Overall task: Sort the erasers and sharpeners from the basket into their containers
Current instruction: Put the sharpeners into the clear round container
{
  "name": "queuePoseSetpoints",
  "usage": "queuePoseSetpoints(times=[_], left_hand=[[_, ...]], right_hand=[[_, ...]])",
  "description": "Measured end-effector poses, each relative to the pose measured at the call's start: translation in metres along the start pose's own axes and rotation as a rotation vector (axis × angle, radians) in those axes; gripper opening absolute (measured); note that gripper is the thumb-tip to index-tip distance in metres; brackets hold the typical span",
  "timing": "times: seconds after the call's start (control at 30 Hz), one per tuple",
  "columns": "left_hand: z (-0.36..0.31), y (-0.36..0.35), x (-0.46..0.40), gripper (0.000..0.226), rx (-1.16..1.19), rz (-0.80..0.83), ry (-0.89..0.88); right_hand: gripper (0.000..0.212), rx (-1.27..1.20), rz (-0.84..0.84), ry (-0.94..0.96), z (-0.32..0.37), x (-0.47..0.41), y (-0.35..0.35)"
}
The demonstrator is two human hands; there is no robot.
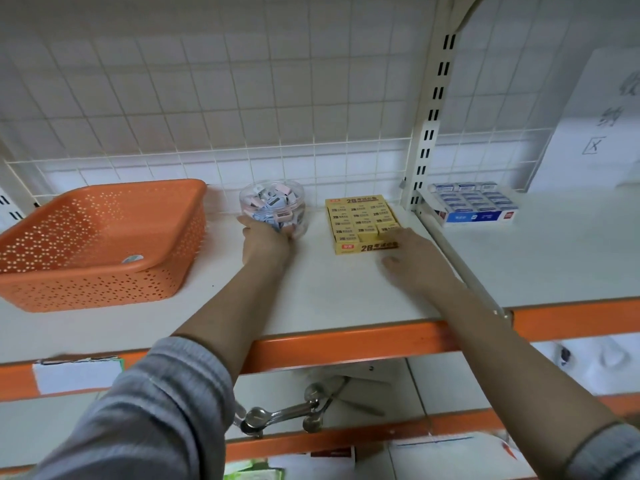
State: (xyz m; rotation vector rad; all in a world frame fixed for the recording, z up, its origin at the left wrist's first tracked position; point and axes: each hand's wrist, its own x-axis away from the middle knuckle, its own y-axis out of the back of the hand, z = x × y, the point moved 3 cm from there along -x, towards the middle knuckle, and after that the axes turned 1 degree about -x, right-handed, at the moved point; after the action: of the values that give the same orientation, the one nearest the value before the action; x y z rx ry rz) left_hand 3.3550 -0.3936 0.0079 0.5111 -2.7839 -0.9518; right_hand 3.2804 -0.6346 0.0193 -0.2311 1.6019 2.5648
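Our left hand (265,242) grips the clear jar (273,206) of sharpeners; our right hand (412,261), blurred and seemingly relaxed, rests against the yellow eraser box (360,216); the orange basket (100,244) lies left, nearer the left hand.

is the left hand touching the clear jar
Touching: the head view shows the left hand with fingers wrapped against the clear jar's front wall.

Left of the jar (272,206) stood the basket (100,242), right of it the yellow box (362,220) (both gaps bare shelf); the post (424,157) walled off the far right.
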Motion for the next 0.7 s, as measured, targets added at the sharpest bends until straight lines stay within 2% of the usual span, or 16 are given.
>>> queuePoseSetpoints(times=[0.1, 0.17, 0.23, 0.3, 0.4, 0.47, 0.6, 0.7], left_hand=[[-0.004, -0.007, 0.015, 0.107, 0.023, 0.030, 0.044], [-0.008, -0.015, 0.030, 0.099, 0.001, 0.034, 0.030], [-0.011, -0.024, 0.040, 0.084, -0.078, 0.024, -0.053], [-0.014, -0.035, 0.049, 0.072, -0.152, 0.035, -0.156], [-0.024, -0.054, 0.064, 0.073, -0.215, 0.146, -0.270], [-0.032, -0.066, 0.071, 0.065, -0.260, 0.212, -0.327], [-0.043, -0.077, 0.076, 0.038, -0.296, 0.117, -0.321], [-0.049, -0.081, 0.080, 0.028, -0.360, 0.005, -0.266]], right_hand=[[0.038, -0.004, -0.055, -0.024, -0.009, -0.003, 0.015], [0.044, 0.006, -0.098, -0.046, -0.021, -0.007, 0.026], [0.050, 0.022, -0.139, -0.080, -0.039, -0.014, 0.035], [0.045, 0.013, -0.175, -0.125, -0.062, -0.022, 0.047], [0.043, 0.065, -0.140, -0.171, -0.092, -0.031, 0.063], [0.042, 0.107, -0.077, -0.140, -0.102, -0.034, 0.067], [0.028, 0.179, 0.000, -0.094, -0.112, -0.039, 0.063], [0.034, 0.177, -0.010, -0.097, -0.113, -0.039, 0.062]])
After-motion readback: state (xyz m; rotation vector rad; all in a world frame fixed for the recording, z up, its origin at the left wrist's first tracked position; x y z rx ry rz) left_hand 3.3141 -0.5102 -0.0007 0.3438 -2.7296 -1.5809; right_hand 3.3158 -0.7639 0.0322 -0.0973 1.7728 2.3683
